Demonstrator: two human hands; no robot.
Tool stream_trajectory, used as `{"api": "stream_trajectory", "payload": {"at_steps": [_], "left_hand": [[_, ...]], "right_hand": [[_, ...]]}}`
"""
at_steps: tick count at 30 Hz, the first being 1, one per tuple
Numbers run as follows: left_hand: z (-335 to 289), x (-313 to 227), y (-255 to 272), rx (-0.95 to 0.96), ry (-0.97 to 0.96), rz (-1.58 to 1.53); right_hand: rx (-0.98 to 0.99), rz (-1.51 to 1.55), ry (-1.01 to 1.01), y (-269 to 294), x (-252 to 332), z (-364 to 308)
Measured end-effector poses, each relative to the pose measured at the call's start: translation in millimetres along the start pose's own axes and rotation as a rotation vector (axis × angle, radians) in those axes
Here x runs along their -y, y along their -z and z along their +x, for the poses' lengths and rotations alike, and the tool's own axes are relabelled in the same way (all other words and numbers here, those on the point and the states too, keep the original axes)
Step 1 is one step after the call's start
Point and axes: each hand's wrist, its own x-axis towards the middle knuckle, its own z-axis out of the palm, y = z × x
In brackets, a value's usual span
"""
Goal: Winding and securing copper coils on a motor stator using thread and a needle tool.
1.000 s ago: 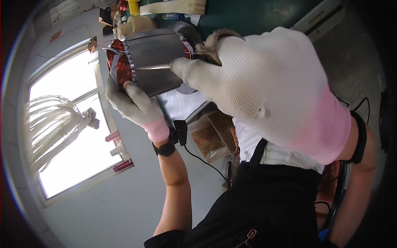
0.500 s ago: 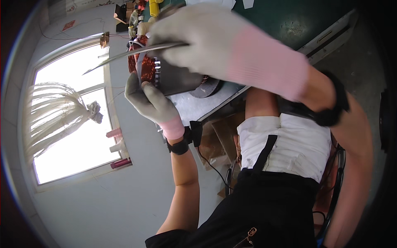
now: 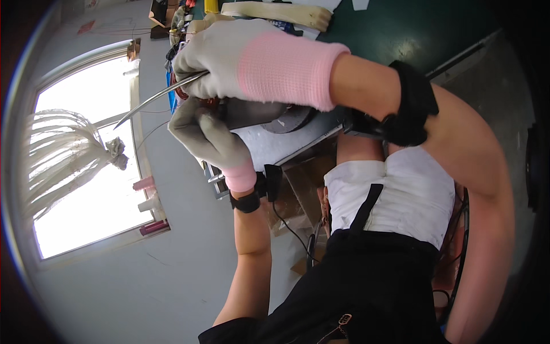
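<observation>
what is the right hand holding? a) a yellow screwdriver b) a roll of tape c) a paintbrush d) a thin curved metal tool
d: the gloved right hand grips a thin curved metal tool whose tip points toward the window.

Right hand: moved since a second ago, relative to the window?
Yes. The right hand, gripping a thin curved metal tool, has shifted left toward the window.
</observation>
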Motion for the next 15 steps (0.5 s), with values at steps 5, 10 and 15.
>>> {"api": "stream_trajectory", "payload": {"at_steps": [5, 10, 15], "left_hand": [[1, 9, 3, 0.055, -0.070, -0.023], [2, 14, 10, 0.125, -0.068, -0.103], [5, 12, 12, 0.126, -0.105, -0.036]], "right_hand": [[-0.316, 0.506, -0.054, 38, -20, -65], [-0.261, 0.230, -0.302, 79, -42, -116], [-0.422, 0.197, -0.174, 51, -37, -130]]}}
